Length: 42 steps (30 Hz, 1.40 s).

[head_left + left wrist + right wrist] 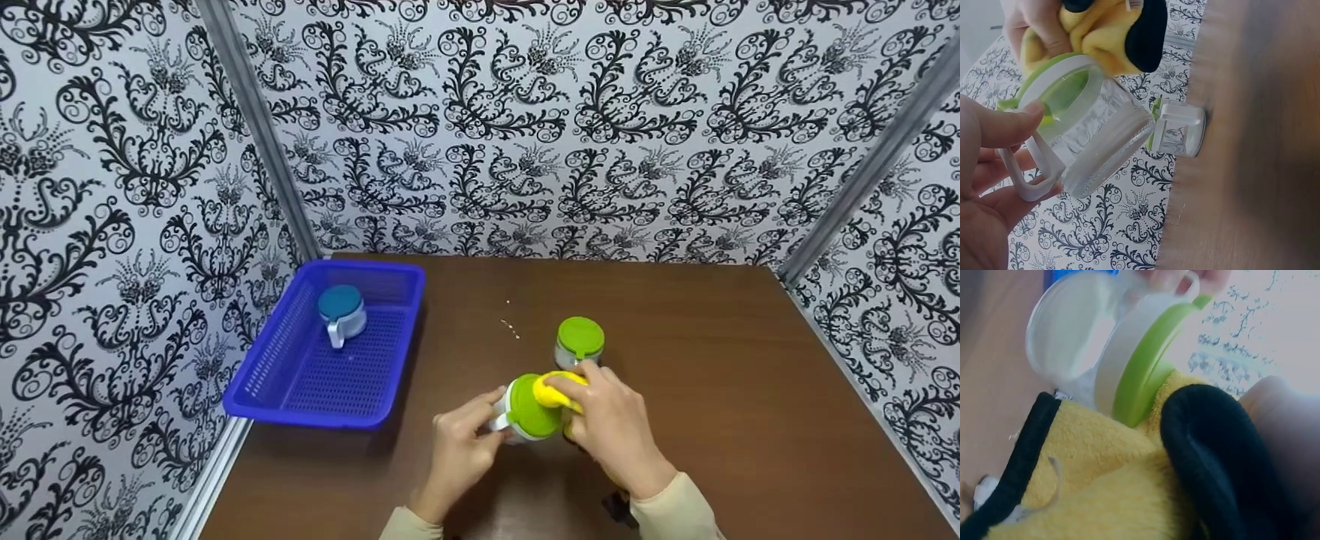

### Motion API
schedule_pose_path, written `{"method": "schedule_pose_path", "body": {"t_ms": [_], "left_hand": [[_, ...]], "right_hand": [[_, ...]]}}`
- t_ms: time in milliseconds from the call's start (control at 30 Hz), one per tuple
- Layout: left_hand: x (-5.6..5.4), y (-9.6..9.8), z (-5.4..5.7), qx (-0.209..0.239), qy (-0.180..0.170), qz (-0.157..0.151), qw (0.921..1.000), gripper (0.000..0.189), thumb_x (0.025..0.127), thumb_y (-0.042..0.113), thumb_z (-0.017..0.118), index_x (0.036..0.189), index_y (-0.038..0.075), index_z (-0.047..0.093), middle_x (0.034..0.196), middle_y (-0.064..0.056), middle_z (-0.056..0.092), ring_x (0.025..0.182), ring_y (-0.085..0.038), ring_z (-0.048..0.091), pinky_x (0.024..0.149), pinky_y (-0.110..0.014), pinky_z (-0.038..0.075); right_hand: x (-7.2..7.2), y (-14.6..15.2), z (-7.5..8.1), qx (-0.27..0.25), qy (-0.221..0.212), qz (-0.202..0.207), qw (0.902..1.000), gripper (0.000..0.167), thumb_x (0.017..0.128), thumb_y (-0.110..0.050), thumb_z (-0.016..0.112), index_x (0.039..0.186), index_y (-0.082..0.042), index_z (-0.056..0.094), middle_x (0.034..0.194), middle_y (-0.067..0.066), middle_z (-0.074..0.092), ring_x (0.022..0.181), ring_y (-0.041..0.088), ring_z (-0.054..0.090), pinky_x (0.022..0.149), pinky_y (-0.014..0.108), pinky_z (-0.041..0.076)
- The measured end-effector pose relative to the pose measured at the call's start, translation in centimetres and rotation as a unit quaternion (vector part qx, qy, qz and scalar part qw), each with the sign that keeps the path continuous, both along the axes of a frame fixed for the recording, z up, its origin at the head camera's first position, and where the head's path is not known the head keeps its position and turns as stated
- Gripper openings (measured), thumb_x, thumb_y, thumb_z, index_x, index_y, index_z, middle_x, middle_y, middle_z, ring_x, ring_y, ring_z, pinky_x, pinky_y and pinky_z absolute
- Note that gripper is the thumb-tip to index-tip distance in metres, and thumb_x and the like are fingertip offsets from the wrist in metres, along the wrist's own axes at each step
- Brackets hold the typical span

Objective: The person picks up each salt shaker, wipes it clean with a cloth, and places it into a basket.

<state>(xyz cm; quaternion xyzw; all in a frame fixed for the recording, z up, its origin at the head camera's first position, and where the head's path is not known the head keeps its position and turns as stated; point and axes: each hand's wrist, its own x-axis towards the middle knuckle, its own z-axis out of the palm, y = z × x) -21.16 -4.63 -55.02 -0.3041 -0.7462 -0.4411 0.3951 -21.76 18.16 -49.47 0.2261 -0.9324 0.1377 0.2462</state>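
Observation:
My left hand (466,442) grips the white handle of a clear jar (1100,132) with a green lid (534,411), held tilted above the table. Against that lid my right hand (615,420) presses a yellow cloth (559,391), bunched under its fingers. Black edging trims the cloth, as the right wrist view shows, where its loose folds (1112,461) hang below the lid. Just beyond the hands a second green-lidded jar (580,339) stands upright on the table, its handle (1182,112) visible in the left wrist view.
A blue plastic basket (409,337) sits at the left of the brown table (697,337). Inside it stands a jar with a teal lid (340,301). Small white specks (511,327) lie mid-table. Patterned walls (510,112) enclose the back and sides.

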Motion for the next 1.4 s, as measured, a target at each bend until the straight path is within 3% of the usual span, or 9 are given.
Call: {"method": "schedule_pose_path", "body": {"t_ms": [200, 567, 833, 1400], "left_hand": [[0.0, 0.0, 0.2, -0.003, -0.006, -0.005, 1.0000, 0.031, 0.058, -0.010, 0.086, 0.073, 0.008, 0.065, 0.108, -0.009, 0.075, 0.093, -0.020, 0.073, 0.073, -0.028, 0.059], [0.3, 0.2, 0.0, 0.026, -0.026, -0.018, 0.9992, 0.035, 0.058, -0.012, 0.088, 0.082, 0.006, 0.071, 0.109, -0.009, 0.074, 0.094, -0.022, 0.073, 0.080, -0.031, 0.058], [0.2, 0.3, 0.1, 0.020, -0.025, 0.000, 0.9995, 0.032, 0.058, -0.008, 0.091, 0.079, 0.005, 0.070, 0.109, -0.010, 0.074, 0.095, -0.021, 0.073, 0.075, -0.027, 0.058], [0.0, 0.5, -0.2, 0.010, 0.001, 0.028, 0.9995, 0.034, 0.059, -0.005, 0.090, 0.070, 0.010, 0.061, 0.106, -0.006, 0.075, 0.088, -0.018, 0.074, 0.066, -0.025, 0.057]], "right_hand": [[-0.6, 1.1, -0.3, -0.003, -0.004, -0.011, 0.9999, 0.053, 0.070, -0.006, 0.082, 0.114, -0.035, 0.075, 0.101, -0.004, 0.060, 0.077, 0.018, 0.056, 0.053, 0.035, 0.048], [-0.7, 1.1, -0.4, -0.007, -0.011, -0.029, 0.9995, 0.057, 0.068, -0.004, 0.080, 0.116, -0.035, 0.074, 0.100, -0.004, 0.058, 0.077, 0.017, 0.053, 0.051, 0.033, 0.046], [-0.4, 0.1, -0.3, -0.014, 0.040, 0.016, 0.9990, 0.050, 0.072, -0.006, 0.082, 0.116, -0.029, 0.073, 0.101, 0.001, 0.062, 0.075, 0.020, 0.055, 0.052, 0.035, 0.049], [1.6, -2.5, 0.5, -0.008, 0.066, 0.091, 0.9936, 0.051, 0.072, -0.002, 0.075, 0.116, -0.028, 0.072, 0.105, -0.003, 0.062, 0.087, 0.017, 0.059, 0.063, 0.034, 0.055]]}}
